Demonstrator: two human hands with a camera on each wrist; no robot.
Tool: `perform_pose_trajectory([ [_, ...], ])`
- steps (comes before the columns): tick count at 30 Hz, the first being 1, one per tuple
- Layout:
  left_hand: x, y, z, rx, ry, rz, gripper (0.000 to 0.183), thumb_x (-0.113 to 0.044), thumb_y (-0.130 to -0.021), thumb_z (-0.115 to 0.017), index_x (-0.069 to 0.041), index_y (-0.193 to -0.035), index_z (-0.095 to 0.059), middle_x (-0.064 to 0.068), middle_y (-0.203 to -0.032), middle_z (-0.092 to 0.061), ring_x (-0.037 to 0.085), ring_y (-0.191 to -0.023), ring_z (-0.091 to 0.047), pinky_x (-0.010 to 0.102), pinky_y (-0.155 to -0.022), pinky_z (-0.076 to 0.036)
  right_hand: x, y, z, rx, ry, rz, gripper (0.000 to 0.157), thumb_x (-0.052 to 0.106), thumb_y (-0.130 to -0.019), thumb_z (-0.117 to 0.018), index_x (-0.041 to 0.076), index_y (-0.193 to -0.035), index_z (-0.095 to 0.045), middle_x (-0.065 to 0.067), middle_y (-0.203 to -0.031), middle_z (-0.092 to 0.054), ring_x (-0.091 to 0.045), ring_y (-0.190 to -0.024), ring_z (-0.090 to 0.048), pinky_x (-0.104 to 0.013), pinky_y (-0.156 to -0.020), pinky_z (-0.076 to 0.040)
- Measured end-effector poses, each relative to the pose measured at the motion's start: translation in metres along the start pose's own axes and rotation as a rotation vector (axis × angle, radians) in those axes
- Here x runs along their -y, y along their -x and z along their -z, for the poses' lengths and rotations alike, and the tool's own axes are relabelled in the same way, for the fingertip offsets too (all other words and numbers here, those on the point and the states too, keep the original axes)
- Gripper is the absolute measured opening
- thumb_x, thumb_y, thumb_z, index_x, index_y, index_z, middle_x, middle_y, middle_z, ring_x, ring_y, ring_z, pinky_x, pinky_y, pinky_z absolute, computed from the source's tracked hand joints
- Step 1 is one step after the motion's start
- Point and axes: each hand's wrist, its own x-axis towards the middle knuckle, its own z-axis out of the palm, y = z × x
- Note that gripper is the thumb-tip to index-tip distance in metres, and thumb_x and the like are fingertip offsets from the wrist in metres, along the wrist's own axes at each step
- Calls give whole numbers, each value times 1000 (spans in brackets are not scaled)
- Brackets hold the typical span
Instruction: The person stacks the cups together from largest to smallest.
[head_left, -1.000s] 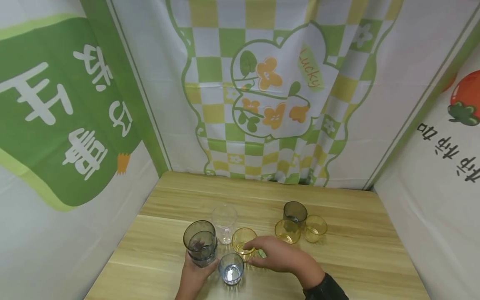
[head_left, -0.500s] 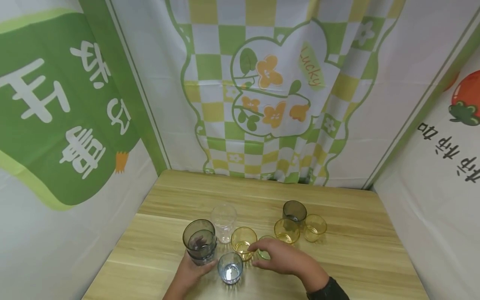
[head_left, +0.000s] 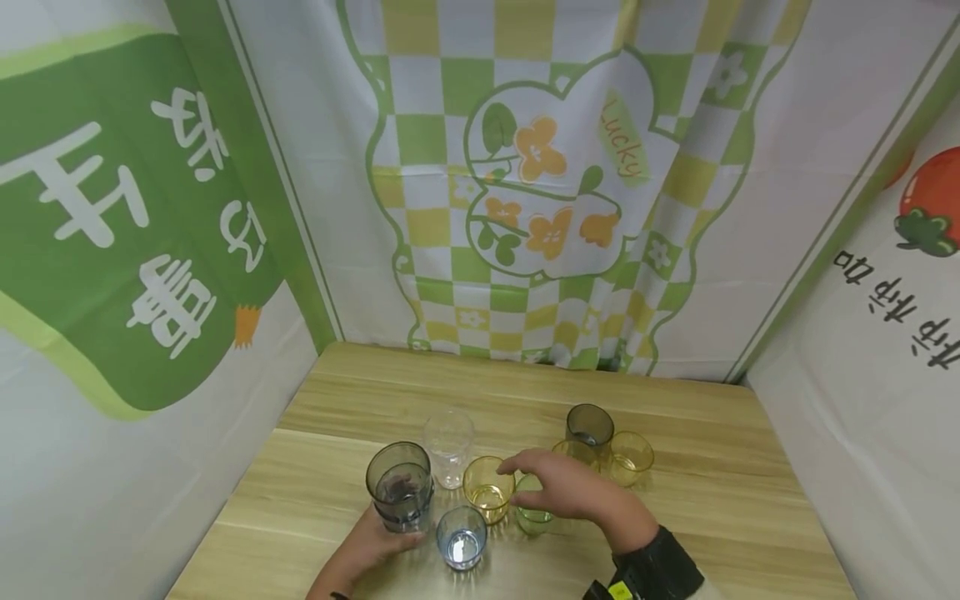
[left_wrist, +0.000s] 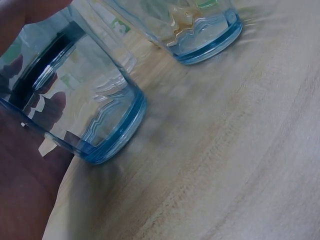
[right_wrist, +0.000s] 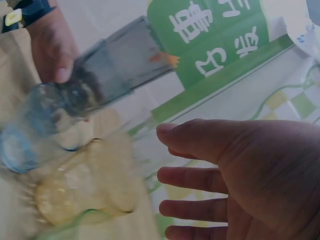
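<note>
Glass stack (head_left: 400, 479), smoky above blue-based, is held left of the desk's (head_left: 727, 492) middle, its left side facing plain wood that runs to the left edge. A blue glass (head_left: 462, 542) is just beside it, a clear glass (head_left: 448, 446) toward the far edge, a yellow glass (head_left: 487, 493) and green glass (head_left: 534, 521) to the right. Wood grain also runs along the far and right edges. The left hand (head_left: 375, 540) curls its fingers round the stack's lower part. The right hand (head_left: 564, 486) extends leftward, palm sideways, fingers straight and wide from the thumb, near the yellow rim.
</note>
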Motion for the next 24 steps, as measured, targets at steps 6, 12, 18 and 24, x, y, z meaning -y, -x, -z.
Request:
perform_pose_trajectory([
  [6, 1, -1, 1, 63, 30, 11, 92, -11, -72, -90, 1, -148, -39, 21, -143, -56, 34, -133, -53, 38, -115, -34, 16, -10, 34, -27, 95, -5, 44, 37, -99, -65, 21, -140, -59, -3, -144, -57, -27, -134, -53, -46, -105, -47],
  [12, 3, -2, 3, 94, 38, 5, 91, -12, -74, -88, 0, -149, -38, 21, -144, -55, 40, -136, -49, 44, -116, -33, 34, -32, 59, -76, 133, 38, 54, 33, -99, -66, 23, -149, -49, -4, -155, -46, -27, -141, -44, -47, -110, -43],
  [18, 2, -2, 3, 110, 49, -2, 91, -10, -74, -88, 1, -149, -38, 23, -144, -54, 42, -136, -48, 48, -116, -31, 52, -64, 63, -141, 206, 112, 69, 32, -97, -70, 23, -157, -36, -2, -162, -34, -24, -140, -46, -43, -108, -46],
  [24, 0, -2, 1, 114, 74, 0, 91, -8, -74, -87, 2, -149, -37, 23, -145, -54, 44, -137, -46, 62, -117, -23, 54, -99, 47, -154, 298, 172, 76, 36, -95, -71, 24, -159, -30, -5, -165, -27, -26, -143, -42, -43, -107, -47],
])
